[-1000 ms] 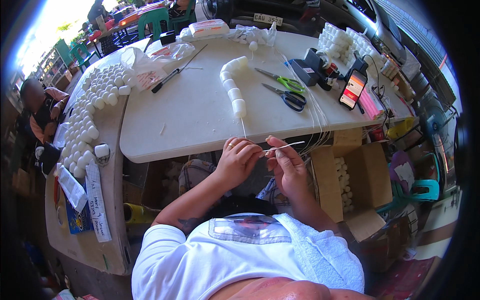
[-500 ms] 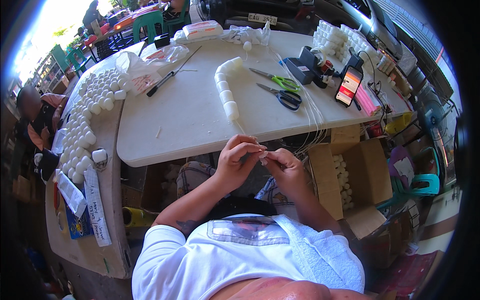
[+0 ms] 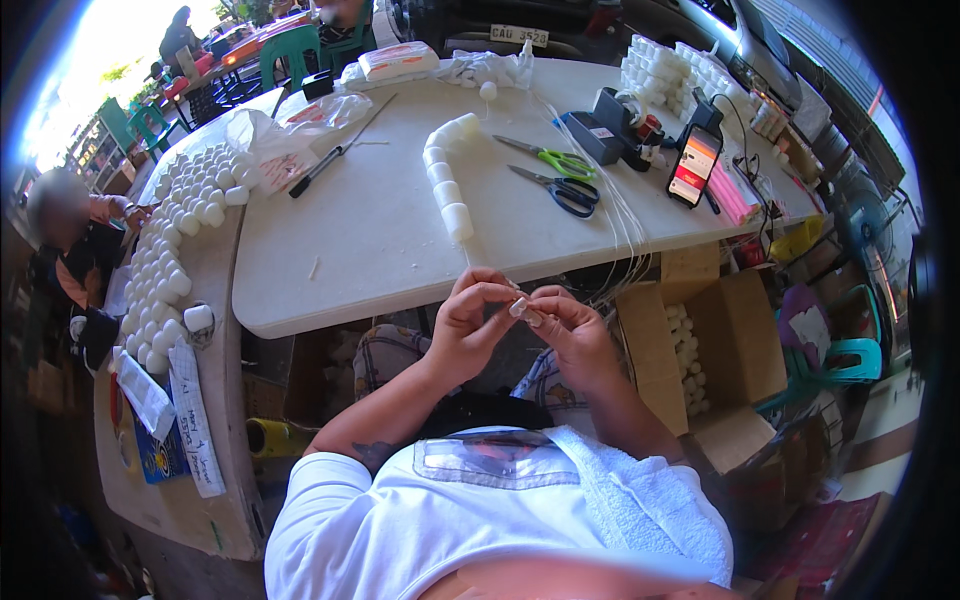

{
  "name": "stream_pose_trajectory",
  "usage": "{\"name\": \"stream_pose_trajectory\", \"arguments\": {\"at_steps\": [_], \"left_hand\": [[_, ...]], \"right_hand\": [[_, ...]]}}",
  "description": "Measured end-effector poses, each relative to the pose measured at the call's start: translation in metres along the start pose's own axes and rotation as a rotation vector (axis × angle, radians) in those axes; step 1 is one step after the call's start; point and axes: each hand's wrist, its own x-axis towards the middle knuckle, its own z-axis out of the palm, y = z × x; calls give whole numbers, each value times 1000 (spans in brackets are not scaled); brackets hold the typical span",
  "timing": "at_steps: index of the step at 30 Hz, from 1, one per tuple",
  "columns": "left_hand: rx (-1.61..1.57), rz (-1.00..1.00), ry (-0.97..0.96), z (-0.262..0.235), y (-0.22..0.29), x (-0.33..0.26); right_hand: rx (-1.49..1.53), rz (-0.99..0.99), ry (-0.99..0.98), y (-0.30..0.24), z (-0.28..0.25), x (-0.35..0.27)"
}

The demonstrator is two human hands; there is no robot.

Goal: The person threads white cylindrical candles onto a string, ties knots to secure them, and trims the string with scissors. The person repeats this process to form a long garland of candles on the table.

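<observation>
Just off the table's front edge, my two hands meet fingertip to fingertip. My left hand point(image 3: 472, 318) pinches a thin white string point(image 3: 467, 254), which runs up to a curved row of white marshmallow-shaped cylinders point(image 3: 446, 190) on the table. Between the fingertips sits a small crumpled white piece point(image 3: 518, 307), too small to name. The fingers of my right hand point(image 3: 572, 335) are closed on it from the other side. Beyond the right hand lie green-handled scissors point(image 3: 565, 163) and dark-handled scissors point(image 3: 572, 196).
Loose cords point(image 3: 625, 215) hang over the table edge. A lit phone point(image 3: 695, 168) stands at right, near stacked white cylinders point(image 3: 660, 75). An open cardboard box point(image 3: 740, 345) is below right. More cylinders point(image 3: 160, 270) cover the left table point(image 3: 225, 400), where another person point(image 3: 75, 225) sits.
My fingers have shifted slightly around the small white piece, and more of it shows. At far left the other person has reached an arm toward the cylinders. The row on the table stays put.
</observation>
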Motion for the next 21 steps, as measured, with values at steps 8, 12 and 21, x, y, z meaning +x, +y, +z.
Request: {"name": "stream_pose_trajectory", "arguments": {"at_steps": [8, 12, 21], "left_hand": [[-104, -32, -108, -2, 3, 3], [-176, -299, -179, -3, 9, 1], [-279, -591, -310, 7, -2, -2]], "right_hand": [[258, -7, 3, 8, 3, 1], [41, -85, 109, 9, 1, 1], [-595, -384, 182, -10, -7, 3]]}}
